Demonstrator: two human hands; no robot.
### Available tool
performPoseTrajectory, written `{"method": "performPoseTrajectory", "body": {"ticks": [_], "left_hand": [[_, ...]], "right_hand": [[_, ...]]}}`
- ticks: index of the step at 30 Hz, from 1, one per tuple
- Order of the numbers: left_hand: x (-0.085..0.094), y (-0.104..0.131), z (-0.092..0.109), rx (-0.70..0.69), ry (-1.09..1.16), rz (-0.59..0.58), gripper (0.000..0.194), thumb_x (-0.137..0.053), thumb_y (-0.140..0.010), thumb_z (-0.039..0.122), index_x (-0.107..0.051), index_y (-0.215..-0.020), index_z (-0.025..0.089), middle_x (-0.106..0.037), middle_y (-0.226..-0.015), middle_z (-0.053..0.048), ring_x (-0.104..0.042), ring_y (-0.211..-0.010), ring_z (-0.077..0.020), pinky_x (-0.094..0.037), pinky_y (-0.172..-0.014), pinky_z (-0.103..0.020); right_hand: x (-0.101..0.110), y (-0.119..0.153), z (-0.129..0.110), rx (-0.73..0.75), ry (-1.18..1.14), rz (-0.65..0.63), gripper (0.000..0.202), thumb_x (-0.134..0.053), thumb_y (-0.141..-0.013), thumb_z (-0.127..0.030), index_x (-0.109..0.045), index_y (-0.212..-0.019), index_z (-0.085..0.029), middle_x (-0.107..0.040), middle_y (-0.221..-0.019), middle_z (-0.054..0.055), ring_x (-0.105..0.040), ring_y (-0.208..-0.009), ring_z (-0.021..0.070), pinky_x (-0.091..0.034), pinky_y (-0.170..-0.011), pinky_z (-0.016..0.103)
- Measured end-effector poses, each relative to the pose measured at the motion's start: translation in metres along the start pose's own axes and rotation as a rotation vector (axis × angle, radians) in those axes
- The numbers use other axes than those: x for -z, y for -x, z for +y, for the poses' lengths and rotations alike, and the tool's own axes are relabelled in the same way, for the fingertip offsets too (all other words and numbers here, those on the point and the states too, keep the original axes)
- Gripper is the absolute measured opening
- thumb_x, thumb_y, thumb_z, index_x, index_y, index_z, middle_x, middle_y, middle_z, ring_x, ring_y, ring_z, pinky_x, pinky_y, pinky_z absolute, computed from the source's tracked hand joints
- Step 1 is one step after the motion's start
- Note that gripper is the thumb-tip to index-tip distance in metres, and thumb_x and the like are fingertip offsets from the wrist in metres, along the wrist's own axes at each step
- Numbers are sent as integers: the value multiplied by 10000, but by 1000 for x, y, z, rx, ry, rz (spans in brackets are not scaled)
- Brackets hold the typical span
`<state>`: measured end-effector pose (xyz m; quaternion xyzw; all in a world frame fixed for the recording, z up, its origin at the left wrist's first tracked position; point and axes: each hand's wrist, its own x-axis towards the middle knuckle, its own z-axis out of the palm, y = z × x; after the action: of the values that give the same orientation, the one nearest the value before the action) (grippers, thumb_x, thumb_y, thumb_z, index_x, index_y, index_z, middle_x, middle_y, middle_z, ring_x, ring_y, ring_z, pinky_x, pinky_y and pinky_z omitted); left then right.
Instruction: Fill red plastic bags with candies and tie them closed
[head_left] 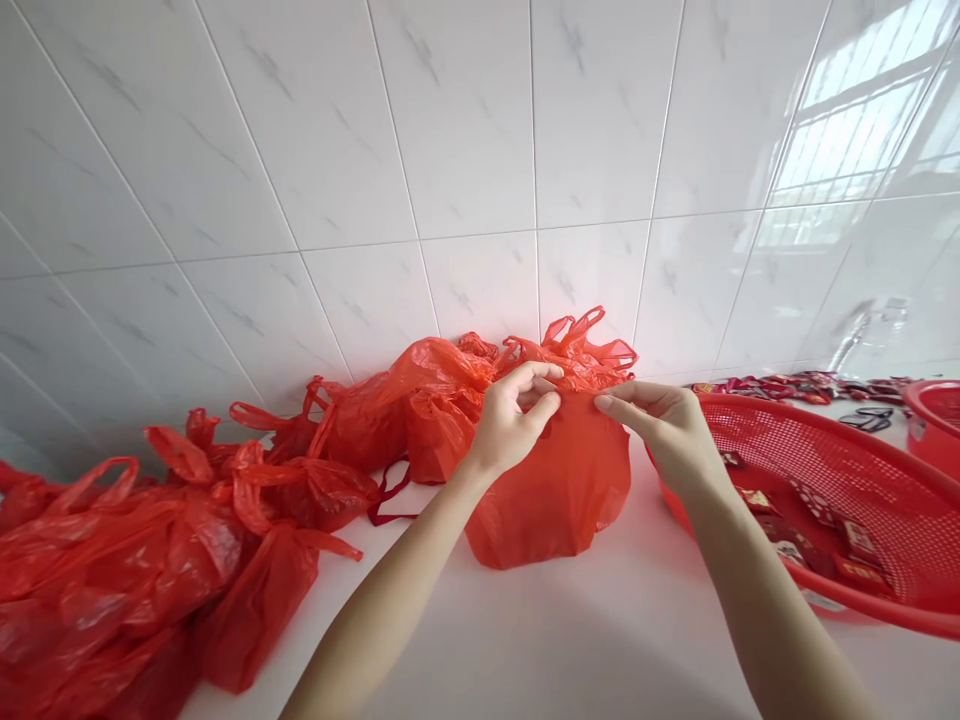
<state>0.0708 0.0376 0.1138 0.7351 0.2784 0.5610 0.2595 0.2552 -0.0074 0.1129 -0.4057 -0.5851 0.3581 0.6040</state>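
Note:
A thin red plastic bag hangs spread out above the white tabletop, in front of other bunched red bags. My left hand pinches its top edge between thumb and fingers. A short way to the right, my right hand grips the same edge with thumb and forefinger. The stretch of rim between the two hands is drawn fairly straight. The bag looks flat, and whether anything is inside cannot be made out.
Knotted, filled red bags pile up at the left. A red perforated basket with small wrapped packets stands at the right, a second red basket beyond it. Small packets lie along the tiled wall.

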Motion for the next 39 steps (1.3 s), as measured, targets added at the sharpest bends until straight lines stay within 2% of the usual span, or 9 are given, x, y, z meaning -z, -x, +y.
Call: {"method": "performPoseTrajectory", "body": {"ticks": [8,14,18,20,22,26,30,36,39], "left_hand": [[-4,3,13,-18,-42,33,230,-767,-784,242,-634,-970,217,-701,-975,-32,-703,-813,-156,-586,-658,-248],[-5,1,17,-192,-206,-1,101,-682,-905,263,-666,-823,208,-710,-846,-21,-692,-817,-161,-583,-741,-288],[-3,2,17,-300,-318,28,51,-672,-885,190,-671,-928,217,-714,-942,-19,-680,-746,-134,-582,-781,-306],[-2,2,19,-349,-326,35,120,-653,-880,158,-679,-978,221,-705,-1003,-27,-688,-802,-140,-577,-829,-319],[-1,2,21,-376,-341,32,69,-640,-897,171,-695,-892,213,-686,-963,-32,-685,-900,-164,-563,-854,-322],[-1,0,25,-271,-399,39,189,-697,-896,277,-683,-724,202,-661,-855,-31,-669,-857,-175,-549,-776,-313],[-1,-3,26,-117,-414,-31,211,-724,-874,324,-700,-703,204,-682,-807,-27,-670,-767,-178,-536,-705,-322],[4,-7,31,-38,-404,-131,250,-621,-892,200,-648,-644,188,-663,-749,-24,-619,-726,-169,-480,-680,-309],[9,-7,33,42,-305,-190,274,-567,-954,307,-640,-722,180,-638,-772,-22,-578,-754,-169,-449,-687,-302]], "right_hand": [[1,0,-1,28,51,-42,361,-811,-745,-504,-670,-640,-190,-624,-635,18,-535,-609,157,-419,-562,295],[-2,4,-6,102,108,-59,391,-754,-803,-545,-698,-665,-183,-593,-620,12,-505,-596,147,-385,-551,288],[-3,6,-8,168,174,-46,374,-726,-837,-525,-714,-676,-188,-608,-633,15,-512,-617,158,-395,-576,299],[-3,5,-8,199,201,-48,350,-732,-840,-509,-724,-686,-194,-650,-663,24,-546,-650,175,-425,-615,314],[-4,5,-6,244,225,-47,312,-742,-840,-482,-729,-694,-206,-692,-705,32,-583,-695,195,-456,-676,337],[-6,5,-1,337,272,-21,206,-735,-862,-399,-746,-730,-242,-731,-790,36,-627,-789,226,-481,-762,376],[-7,7,0,411,327,-36,141,-713,-874,-302,-746,-744,-261,-729,-799,27,-628,-809,232,-489,-759,389],[-6,6,0,482,435,-54,134,-707,-868,-252,-737,-738,-260,-731,-798,22,-605,-807,230,-473,-783,404],[-4,5,1,481,430,-50,142,-692,-874,-246,-731,-737,-248,-730,-794,23,-610,-812,227,-478,-782,400]]}}
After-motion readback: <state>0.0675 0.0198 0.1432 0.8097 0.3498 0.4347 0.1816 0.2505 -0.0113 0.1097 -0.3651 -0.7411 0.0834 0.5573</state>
